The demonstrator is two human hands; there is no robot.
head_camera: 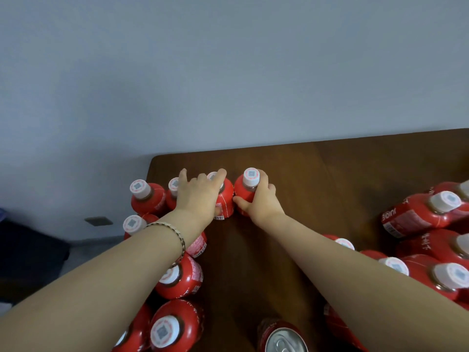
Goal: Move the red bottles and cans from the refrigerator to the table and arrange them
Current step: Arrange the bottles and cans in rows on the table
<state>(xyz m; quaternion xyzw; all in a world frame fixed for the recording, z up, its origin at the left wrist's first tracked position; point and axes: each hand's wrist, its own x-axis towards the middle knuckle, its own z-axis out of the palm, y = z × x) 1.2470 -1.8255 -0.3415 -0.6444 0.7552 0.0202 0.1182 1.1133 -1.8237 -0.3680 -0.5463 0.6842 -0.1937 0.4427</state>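
On the table (330,179), far left, one red bottle (227,196) was clasped by the left hand (198,196), fingers curled over its cap; its neighbour (241,191) was gripped by the right hand (261,201). Both were best slid together upright, caps aligned.

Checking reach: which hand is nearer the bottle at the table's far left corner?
Left. The left hand sits just right of the corner bottle; the right hand is farther right.

Left hand (200,196), reaching forward, clasps red white-capped plastic bottle (226,199) from above, fingers spread. Right hand (258,199) wraps neighbouring red white-capped bottle (242,190), thumb pointing left.
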